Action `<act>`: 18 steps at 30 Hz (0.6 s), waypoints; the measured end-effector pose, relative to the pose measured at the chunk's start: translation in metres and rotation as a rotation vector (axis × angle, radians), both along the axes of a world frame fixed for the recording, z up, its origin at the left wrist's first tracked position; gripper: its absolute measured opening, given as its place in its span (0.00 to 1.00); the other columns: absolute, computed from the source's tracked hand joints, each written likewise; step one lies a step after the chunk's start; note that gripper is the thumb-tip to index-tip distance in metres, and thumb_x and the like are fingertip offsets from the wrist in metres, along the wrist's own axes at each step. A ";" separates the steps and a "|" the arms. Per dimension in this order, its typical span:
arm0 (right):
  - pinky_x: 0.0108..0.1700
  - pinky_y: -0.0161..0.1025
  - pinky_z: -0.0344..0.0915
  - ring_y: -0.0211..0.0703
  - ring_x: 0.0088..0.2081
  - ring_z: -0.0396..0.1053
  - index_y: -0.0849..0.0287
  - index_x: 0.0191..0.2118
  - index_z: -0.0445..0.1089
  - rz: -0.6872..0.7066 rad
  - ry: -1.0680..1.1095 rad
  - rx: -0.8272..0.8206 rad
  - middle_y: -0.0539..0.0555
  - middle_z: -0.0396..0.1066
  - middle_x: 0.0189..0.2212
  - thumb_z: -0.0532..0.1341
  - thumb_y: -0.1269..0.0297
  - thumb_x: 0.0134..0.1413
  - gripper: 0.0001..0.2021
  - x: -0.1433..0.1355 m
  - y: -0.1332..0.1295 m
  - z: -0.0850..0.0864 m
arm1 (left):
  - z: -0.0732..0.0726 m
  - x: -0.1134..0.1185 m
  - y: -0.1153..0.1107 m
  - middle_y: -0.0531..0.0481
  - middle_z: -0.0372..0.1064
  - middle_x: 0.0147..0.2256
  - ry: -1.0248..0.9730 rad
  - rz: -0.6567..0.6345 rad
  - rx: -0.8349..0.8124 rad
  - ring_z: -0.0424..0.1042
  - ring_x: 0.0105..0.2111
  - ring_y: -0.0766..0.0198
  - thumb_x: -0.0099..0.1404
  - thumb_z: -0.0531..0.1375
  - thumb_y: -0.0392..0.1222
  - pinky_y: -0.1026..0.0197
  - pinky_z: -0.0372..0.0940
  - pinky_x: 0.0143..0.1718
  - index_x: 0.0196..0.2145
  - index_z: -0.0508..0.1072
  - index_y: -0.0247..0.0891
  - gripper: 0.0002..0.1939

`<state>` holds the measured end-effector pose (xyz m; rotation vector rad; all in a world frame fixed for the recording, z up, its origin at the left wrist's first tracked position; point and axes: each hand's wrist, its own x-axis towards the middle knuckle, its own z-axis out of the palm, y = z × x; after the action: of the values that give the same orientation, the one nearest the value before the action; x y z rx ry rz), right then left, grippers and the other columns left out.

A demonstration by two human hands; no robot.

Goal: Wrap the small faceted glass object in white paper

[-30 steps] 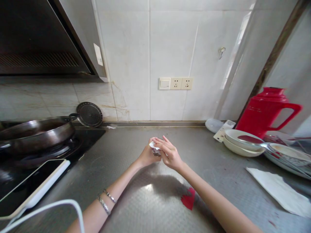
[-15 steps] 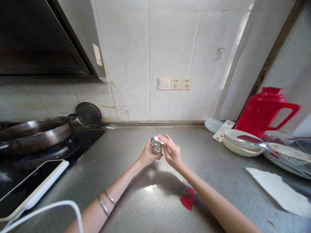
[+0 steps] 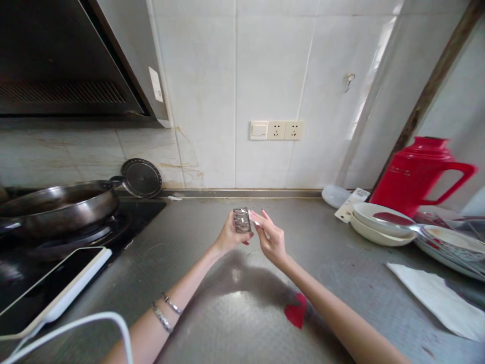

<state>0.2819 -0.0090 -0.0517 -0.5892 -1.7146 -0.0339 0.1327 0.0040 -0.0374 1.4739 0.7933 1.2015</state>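
Above the middle of the steel counter, my left hand is wrapped round a small dark, glossy glass jar with a ridged surface. The jar is tilted in the grip. My right hand is at the jar's right side, its fingertips drawn together around a small white piece that looks like paper or tissue. Most of that piece is hidden by the fingers and the jar. A red heart-shaped piece lies on the counter under my right forearm.
To the left, a steel pan sits on the black stove, with a phone and its white cable nearer me. At right stand a red thermos, stacked bowls and a plate. A white paper sheet lies there.
The jar has turned in my left hand and shows more of its ridged side. The white piece has shifted from over its top edge to its right side, with my right fingers.
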 end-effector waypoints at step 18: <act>0.60 0.58 0.60 0.47 0.50 0.72 0.51 0.51 0.70 -0.030 -0.028 0.006 0.54 0.75 0.46 0.51 0.72 0.62 0.17 0.010 0.005 0.003 | -0.019 0.005 0.003 0.56 0.66 0.30 0.121 -0.044 0.102 0.67 0.25 0.70 0.41 0.67 0.30 0.68 0.62 0.23 0.46 0.60 0.36 0.33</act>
<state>0.2916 -0.0045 -0.0483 -0.6122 -1.7322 -0.0692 0.1381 0.0069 -0.0560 1.6525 0.7862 1.1426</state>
